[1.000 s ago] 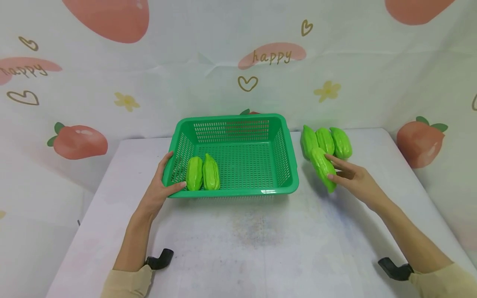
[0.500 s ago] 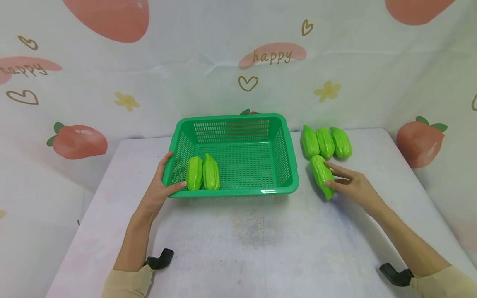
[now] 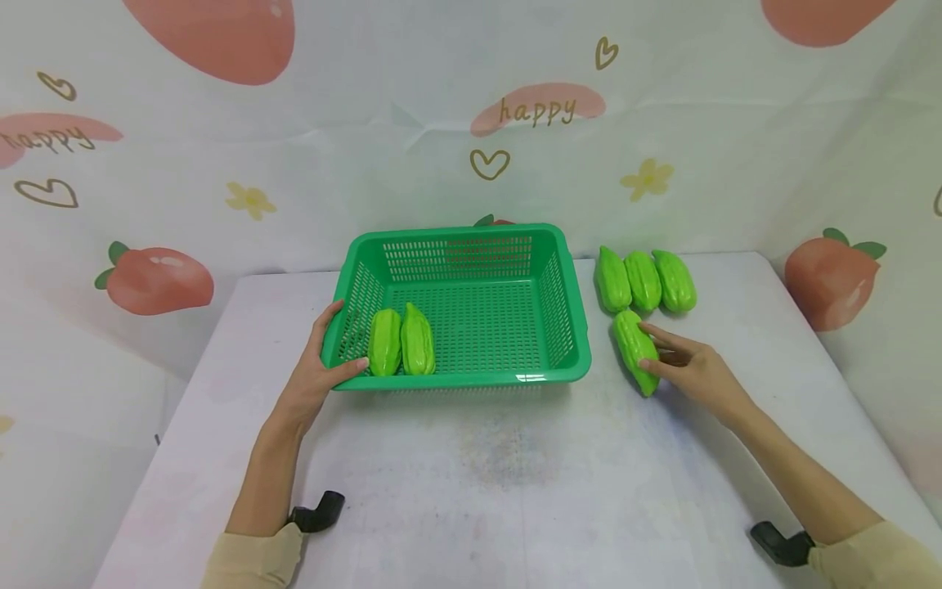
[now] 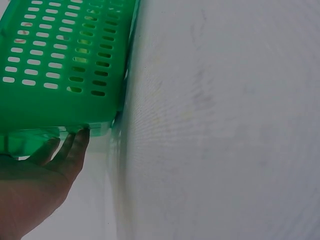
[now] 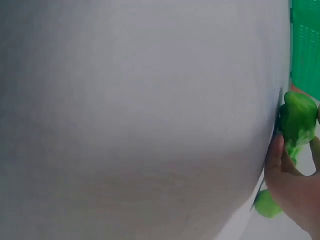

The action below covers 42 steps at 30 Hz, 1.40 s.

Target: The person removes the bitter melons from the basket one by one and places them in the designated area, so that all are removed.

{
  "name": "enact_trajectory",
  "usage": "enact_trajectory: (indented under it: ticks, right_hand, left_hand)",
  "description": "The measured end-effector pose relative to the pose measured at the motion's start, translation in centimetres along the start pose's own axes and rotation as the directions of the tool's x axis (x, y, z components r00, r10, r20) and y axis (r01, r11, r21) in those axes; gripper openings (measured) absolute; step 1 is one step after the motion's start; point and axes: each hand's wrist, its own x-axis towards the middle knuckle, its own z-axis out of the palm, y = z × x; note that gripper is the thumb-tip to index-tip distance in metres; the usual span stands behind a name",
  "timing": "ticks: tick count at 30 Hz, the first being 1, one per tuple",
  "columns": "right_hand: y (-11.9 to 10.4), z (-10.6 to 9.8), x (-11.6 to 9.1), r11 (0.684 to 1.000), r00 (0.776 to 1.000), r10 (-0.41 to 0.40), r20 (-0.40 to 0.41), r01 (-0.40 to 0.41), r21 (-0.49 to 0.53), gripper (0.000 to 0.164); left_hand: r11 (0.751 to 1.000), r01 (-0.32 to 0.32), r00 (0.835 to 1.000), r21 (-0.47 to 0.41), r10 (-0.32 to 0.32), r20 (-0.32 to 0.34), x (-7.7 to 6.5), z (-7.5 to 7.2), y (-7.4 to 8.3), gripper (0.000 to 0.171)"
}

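Observation:
My left hand (image 3: 312, 375) grips the left front corner of a green plastic basket (image 3: 471, 379), the thumb over its rim and the fingers along its outer side. Two bright green, ribbed bitter melons (image 3: 384, 343) lie side by side in the basket's left front part. To the right of the basket, my right hand (image 3: 695, 372) holds another bitter melon (image 3: 634, 352) between thumb and fingers, its pointed end toward me. In the right wrist view this melon (image 5: 300, 117) is close against the table surface.
Three more bitter melons (image 3: 643, 281) lie in a row at the table's back right, just behind the held one. The white table (image 3: 515, 491) meets a printed cloth backdrop (image 3: 412, 123) behind the basket.
My right hand has drawn its bitter melon toward me and slightly left, down from overlapping the row to in front of it. My left hand and the basket stay in place.

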Motion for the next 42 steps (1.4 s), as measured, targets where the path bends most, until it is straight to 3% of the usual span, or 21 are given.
enact_trajectory:
  ticks: [6, 16, 29, 35, 42]
  right_hand:
    - [-0.2, 0.1, 0.0, 0.999, 1.0, 0.015, -0.005, -0.015, -0.041, 0.068]
    - [-0.1, 0.2, -0.2, 0.999, 0.999, 0.038, -0.007, -0.038, -0.022, 0.071]
    - [-0.3, -0.2, -0.5, 0.999, 0.995, -0.037, -0.095, 0.04, 0.025, 0.072]
    - [-0.8, -0.4, -0.2, 0.993, 0.979, -0.088, -0.186, 0.101, 0.062, 0.065]
    - [-1.5, -0.3, 0.5, 0.967, 0.935, -0.213, -0.283, 0.243, 0.077, 0.056]
  left_hand:
    - [1.0, 0.003, 1.0, 0.001, -0.003, -0.008, 0.0, 0.1, 0.1, 0.092]
    - [1.0, -0.003, 1.0, -0.01, 0.003, -0.005, -0.1, 0.1, 0.1, 0.091]
    - [1.0, -0.006, 1.0, -0.016, 0.005, -0.005, -0.1, 0.0, 0.1, 0.091]
    - [1.0, -0.001, 1.0, 0.007, 0.001, -0.01, -0.1, 0.0, 0.2, 0.092]
    - [1.0, 0.005, 1.0, 0.012, -0.005, -0.008, -0.2, 0.0, 0.3, 0.092]
